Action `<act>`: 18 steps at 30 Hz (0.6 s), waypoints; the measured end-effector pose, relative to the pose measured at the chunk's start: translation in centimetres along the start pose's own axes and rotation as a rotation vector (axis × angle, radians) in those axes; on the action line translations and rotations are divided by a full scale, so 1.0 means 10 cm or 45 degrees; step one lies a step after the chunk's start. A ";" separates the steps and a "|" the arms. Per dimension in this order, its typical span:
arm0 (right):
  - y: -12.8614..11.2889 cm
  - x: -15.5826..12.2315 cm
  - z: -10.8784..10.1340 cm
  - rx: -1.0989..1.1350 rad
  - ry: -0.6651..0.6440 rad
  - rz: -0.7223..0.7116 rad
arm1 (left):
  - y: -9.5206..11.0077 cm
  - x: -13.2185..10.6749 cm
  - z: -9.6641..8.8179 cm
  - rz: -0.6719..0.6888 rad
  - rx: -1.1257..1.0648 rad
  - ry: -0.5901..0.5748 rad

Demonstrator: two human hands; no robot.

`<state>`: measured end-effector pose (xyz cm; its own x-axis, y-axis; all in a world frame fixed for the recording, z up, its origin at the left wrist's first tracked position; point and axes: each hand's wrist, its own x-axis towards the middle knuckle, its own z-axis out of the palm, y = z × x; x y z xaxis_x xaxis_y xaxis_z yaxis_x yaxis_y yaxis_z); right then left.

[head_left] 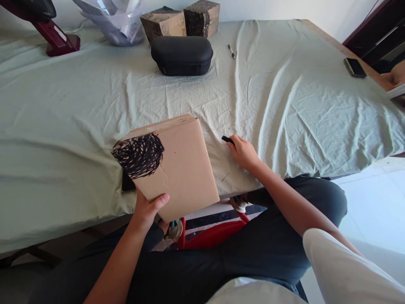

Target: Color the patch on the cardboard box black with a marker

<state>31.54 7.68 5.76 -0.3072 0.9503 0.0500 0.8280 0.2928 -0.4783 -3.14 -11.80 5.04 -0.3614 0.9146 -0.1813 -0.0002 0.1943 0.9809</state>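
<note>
A brown cardboard box (186,164) rests tilted at the table's front edge, one side turned up towards me. Dense black scribble (141,154) covers that side's far left corner. My left hand (148,207) grips the box at its near left edge, thumb on the upper face and the other fingers hidden beneath. To the right of the box, my right hand (243,151) is closed around a black marker (227,139), whose dark end sticks out to the left, apart from the box. A dark flat object (127,182) shows partly from under the box's left side.
A black hard case (182,55) stands behind the box, with two scribbled cartons (202,19) further back. Beside them are a clear plastic tub (115,27) and a dark red stand (60,40). A pen (231,51) and a phone (355,67) lie on the wrinkled cloth (79,105). Another person's hand (397,76) shows far right.
</note>
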 end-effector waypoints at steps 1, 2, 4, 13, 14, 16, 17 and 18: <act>0.00 0.00 0.00 -0.003 0.004 -0.004 | 0.00 0.00 0.00 0.007 -0.002 0.002; 0.00 0.00 0.00 -0.006 0.008 -0.010 | 0.00 0.00 0.00 0.013 -0.003 0.000; -0.01 0.01 0.00 -0.021 0.015 -0.012 | -0.02 0.01 -0.01 0.018 -0.002 -0.011; 0.18 0.20 -0.25 -0.132 -0.162 0.049 | 0.08 0.02 0.09 0.073 -0.015 -0.026; 0.25 0.21 -0.34 -0.072 -0.217 0.029 | 0.11 0.02 0.11 0.080 -0.024 -0.015; 0.36 0.20 -0.55 0.053 -0.341 0.048 | 0.16 0.00 0.16 0.088 -0.049 0.019; 0.39 0.20 -0.67 0.123 -0.410 0.087 | 0.18 0.00 0.19 0.087 -0.062 0.036; 0.40 0.19 -0.77 0.225 -0.458 0.144 | 0.19 -0.01 0.21 0.077 -0.071 0.045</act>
<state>37.89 11.45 10.74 -0.3894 0.8687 -0.3061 0.7820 0.1363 -0.6082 -1.21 -10.76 6.77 -0.3953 0.9107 -0.1197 -0.0290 0.1179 0.9926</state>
